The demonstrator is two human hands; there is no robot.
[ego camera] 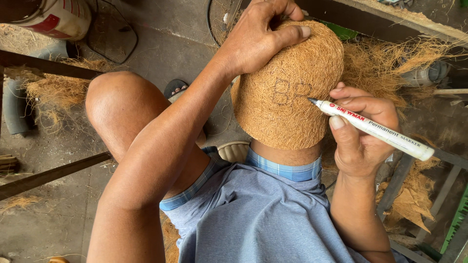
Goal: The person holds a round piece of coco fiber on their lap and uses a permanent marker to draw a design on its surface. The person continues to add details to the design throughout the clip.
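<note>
A brown coconut-fibre pot [287,97] rests upside down on my right knee, with faint dark marks drawn on its side. My left hand [261,36] grips its top, thumb lying across the fibre. My right hand [360,131] holds a white marker pen [373,129] with its dark tip touching the pot's side just right of the marks. I sit in blue shorts, my left knee [119,104] bare at the left.
Loose coconut fibre [390,61] lies heaped behind the pot and at the left [53,92]. Dark metal bars [48,175] cross the left side. A red and white container [53,17] stands at the top left. The floor is grey concrete [161,44].
</note>
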